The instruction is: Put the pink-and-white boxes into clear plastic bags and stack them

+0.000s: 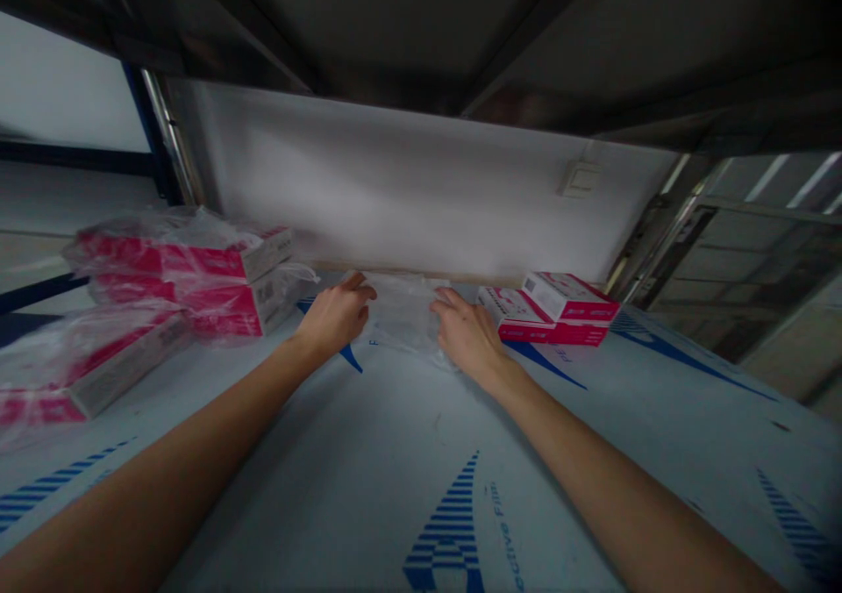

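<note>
A clear plastic bag (pixel 404 310) lies spread near the back of the film-covered shelf (pixel 368 479), between my two hands. My left hand (pixel 335 312) is closed at the bag's left edge, its fingers bent around the plastic. At the opposite edge my right hand (pixel 466 330) also grips the bag with curled fingers; the exact pinch is too blurred to make out. Just right of that hand are small pink and white boxes (pixel 566 299), some stacked. To the left, bagged pink and white boxes (pixel 217 308) are piled in clear plastic, with another bagged box (pixel 111 365) in front.
A dark metal shelf (pixel 395 32) hangs low overhead. Behind the work surface stands a white wall (pixel 395 189) with a switch plate (pixel 580 179). Metal uprights (pixel 172 137) bound the left side, with another upright (pixel 664 225) at the right.
</note>
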Demonstrator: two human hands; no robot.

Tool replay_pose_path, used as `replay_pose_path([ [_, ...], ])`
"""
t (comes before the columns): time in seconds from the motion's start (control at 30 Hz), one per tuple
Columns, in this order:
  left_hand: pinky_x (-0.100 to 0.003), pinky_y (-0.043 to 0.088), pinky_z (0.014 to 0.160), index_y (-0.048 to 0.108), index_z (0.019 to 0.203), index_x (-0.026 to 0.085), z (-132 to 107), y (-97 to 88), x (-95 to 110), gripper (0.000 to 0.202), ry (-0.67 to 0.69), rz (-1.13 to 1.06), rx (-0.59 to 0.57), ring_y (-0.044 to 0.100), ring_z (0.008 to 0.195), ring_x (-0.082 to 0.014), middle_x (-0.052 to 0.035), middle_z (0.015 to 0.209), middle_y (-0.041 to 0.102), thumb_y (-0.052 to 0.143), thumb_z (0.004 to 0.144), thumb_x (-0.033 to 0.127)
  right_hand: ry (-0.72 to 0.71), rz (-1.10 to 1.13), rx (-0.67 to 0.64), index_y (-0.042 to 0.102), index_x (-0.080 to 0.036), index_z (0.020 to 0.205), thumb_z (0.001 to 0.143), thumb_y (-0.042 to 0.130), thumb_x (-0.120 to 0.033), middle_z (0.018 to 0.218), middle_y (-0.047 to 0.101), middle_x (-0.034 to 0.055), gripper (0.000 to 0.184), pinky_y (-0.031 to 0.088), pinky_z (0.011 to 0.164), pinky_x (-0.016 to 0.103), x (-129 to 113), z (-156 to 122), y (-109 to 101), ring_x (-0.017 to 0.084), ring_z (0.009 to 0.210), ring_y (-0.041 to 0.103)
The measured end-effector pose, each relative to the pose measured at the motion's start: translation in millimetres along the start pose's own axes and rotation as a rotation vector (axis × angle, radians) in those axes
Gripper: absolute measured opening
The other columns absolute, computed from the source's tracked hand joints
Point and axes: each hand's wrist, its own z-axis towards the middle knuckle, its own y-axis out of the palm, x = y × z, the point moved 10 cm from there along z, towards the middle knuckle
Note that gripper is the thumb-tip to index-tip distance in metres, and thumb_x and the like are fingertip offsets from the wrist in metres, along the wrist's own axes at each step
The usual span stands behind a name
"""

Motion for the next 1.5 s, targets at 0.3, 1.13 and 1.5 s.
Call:
replay_pose_path([
  [0.3, -0.048, 0.054, 0.099, 0.066, 0.112, 0.018, -1.6, -18.2, 7.3, 0.041, 0.024, 0.131, 0.128, 0.053, 0.124, -0.0321, -0.0138, 0.133, 0.056, 0.046, 0.083, -0.004, 0.0, 0.062, 0.065, 0.052, -0.016, 0.142, 0.077, 0.052, -0.007, 0.153, 0.046, 0.0168, 0.066, 0.057, 0.08, 0.048, -5.9, -1.5, -11.1, 0.033, 0.099, 0.069],
  [1.13, -0.035, 0.051, 0.081, 0.067, 0.117, 0.026, -14.9, 14.5, 40.1, 0.039, 0.256, -0.134, -0.361, 0.068, 0.088, -0.0248, -0.0032, 0.086, 0.072, 0.067, 0.081, 0.041, -0.049, 0.374, -0.653, 0.066, -0.026, 0.13, 0.066, 0.081, -0.03, 0.114, 0.073, 0.0048, 0.066, 0.055, 0.081, 0.032, 33.1, -29.3, -4.9, 0.025, 0.098, 0.07],
  [1.5, -0.045, 0.051, 0.091, 0.068, 0.123, 0.031, -31.2, 18.3, 47.8, 0.066, 0.267, -0.123, -0.45, 0.067, 0.106, -0.0335, -0.0084, 0.111, 0.073, 0.074, 0.068, 0.067, 0.009, 0.361, -0.842, 0.053, -0.026, 0.145, 0.052, 0.091, -0.03, 0.14, 0.06, 0.0091, 0.1, 0.049, 0.099, 0.037, 32.4, -46.6, 6.4, 0.031, 0.119, 0.062],
])
